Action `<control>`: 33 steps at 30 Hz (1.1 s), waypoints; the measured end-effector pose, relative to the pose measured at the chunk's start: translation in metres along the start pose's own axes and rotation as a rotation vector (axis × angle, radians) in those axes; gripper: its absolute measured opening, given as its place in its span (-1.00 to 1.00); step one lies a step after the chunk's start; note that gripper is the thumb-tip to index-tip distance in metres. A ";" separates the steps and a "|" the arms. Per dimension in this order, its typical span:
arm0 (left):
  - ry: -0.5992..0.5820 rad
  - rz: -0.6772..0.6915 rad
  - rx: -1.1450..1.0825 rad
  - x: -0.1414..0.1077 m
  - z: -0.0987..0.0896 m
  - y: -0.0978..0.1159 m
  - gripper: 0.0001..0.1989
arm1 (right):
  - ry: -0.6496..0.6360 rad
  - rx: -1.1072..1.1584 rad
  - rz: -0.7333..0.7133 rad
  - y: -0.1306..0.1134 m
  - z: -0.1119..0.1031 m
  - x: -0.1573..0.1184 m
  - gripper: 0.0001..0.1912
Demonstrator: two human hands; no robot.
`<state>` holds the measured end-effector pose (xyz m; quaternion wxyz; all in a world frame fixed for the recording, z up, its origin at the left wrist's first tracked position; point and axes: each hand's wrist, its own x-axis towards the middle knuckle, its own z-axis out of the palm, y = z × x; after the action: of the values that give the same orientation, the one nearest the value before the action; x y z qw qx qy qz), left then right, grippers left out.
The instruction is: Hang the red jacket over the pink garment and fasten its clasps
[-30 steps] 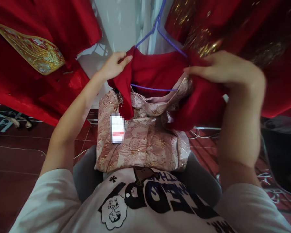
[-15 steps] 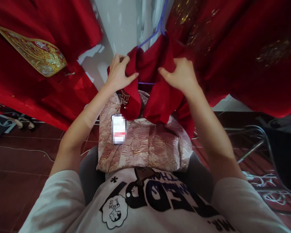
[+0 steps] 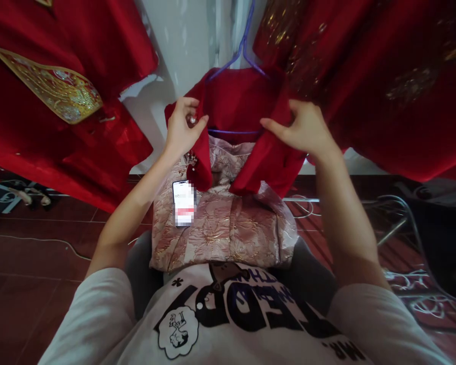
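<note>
A short red jacket (image 3: 235,99) hangs in front of me on a purple hanger (image 3: 244,43), its front parted so the inside of the back shows. My left hand (image 3: 184,126) pinches the left front edge, close to some beaded trim (image 3: 191,159). On the other side my right hand (image 3: 302,126) grips the right front edge between thumb and fingers. The hanger's lower bar crosses the gap between the two edges. Below, the jacket's hem hangs over a pink brocade cloth (image 3: 213,223) on my lap.
A lit phone (image 3: 183,203) lies on the brocade. Red garments (image 3: 121,137) hang at the left, one with a gold beaded panel (image 3: 68,96), and more red cloth (image 3: 365,116) hangs right. A metal-framed chair (image 3: 414,218) and white cables (image 3: 429,299) are at the lower right.
Both hands have moved slightly down and apart, the right one further right. The jacket's front has spread wider, showing more of its inside and the hanger.
</note>
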<state>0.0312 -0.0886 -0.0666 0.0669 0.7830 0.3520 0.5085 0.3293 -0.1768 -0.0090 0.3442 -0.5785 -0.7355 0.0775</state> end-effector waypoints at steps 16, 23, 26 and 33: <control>-0.001 -0.070 -0.098 -0.009 0.054 0.026 -0.66 | -0.043 0.354 -0.083 -0.019 0.072 0.019 -0.49; -0.101 -0.025 -0.096 -0.006 0.046 0.034 -0.79 | -0.063 0.368 -0.104 -0.017 0.069 0.009 -0.45; -0.156 0.012 -0.070 -0.008 0.038 0.042 -0.86 | -0.036 0.366 -0.093 -0.016 0.069 0.006 -0.43; -0.186 0.082 0.079 -0.011 0.031 0.053 -0.86 | -0.002 0.369 -0.106 -0.014 0.069 0.001 -0.51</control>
<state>0.0801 -0.1272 -0.0652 0.0474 0.8427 0.3318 0.4214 0.2769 -0.1604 -0.0537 0.4474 -0.4661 -0.7384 0.1933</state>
